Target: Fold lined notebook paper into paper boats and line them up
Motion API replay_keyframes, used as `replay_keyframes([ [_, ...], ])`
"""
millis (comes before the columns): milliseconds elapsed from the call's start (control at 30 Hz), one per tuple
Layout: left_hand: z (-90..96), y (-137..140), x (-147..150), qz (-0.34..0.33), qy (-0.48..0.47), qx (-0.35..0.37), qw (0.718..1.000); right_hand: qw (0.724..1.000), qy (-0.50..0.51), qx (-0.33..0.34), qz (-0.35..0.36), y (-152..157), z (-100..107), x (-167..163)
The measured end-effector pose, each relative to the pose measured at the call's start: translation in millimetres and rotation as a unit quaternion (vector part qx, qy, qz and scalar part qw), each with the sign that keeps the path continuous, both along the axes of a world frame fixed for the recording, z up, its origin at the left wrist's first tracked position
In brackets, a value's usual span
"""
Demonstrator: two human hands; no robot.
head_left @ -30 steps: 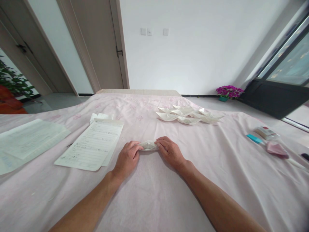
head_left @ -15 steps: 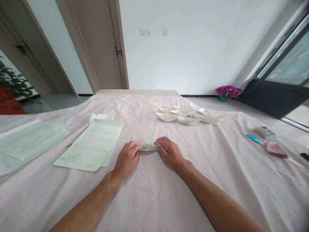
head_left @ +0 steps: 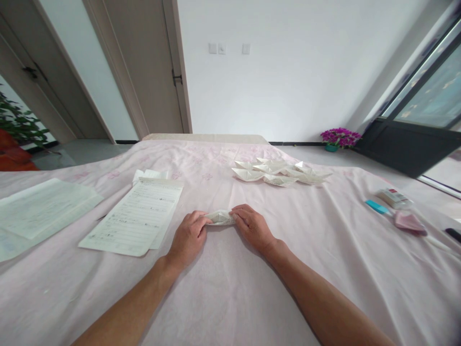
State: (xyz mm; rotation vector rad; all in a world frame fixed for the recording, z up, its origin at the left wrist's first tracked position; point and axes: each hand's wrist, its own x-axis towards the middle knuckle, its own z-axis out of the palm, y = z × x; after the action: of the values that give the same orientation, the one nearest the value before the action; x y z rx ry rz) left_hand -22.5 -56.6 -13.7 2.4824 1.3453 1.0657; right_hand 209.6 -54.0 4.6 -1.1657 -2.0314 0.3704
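Note:
A folded paper boat (head_left: 221, 217) lies low over the pink cloth (head_left: 226, 288), held at both ends. My left hand (head_left: 189, 235) pinches its left end between thumb and fingers. At the opposite end, my right hand (head_left: 254, 228) is closed on the paper, its fingertips covering that tip. The boat's small middle peak shows between the hands. Farther off, to the right, sit several finished paper boats (head_left: 279, 172) in a close group. Left of my left hand is a pad of lined, handwritten paper (head_left: 133, 216).
More written sheets (head_left: 46, 211) lie at the far left. On the right are a blue item (head_left: 377, 207), a clear-wrapped pack (head_left: 394, 198), a pink item (head_left: 409, 222) and a dark object (head_left: 453, 234). Purple flowers (head_left: 340, 138) stand on the floor beyond.
Both hands keep their hold on the paper boat in nearly the same place. The whole view has shifted very slightly; nothing else visibly moves.

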Motion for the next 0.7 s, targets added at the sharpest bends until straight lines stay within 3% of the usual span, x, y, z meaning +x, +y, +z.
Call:
replay_keyframes([
  [500, 4.0, -3.8, -2.9, 0.009, -0.026, -0.019, 0.999, 0.999, 0.025, 0.017, 0.010, -0.5, -4.4, 1.1],
  [700, 7.9, -5.1, -3.0, 0.030, 0.017, 0.037, 0.999, 1.000, -0.023, 0.011, -0.003, -2.2, -2.1, 1.6],
])
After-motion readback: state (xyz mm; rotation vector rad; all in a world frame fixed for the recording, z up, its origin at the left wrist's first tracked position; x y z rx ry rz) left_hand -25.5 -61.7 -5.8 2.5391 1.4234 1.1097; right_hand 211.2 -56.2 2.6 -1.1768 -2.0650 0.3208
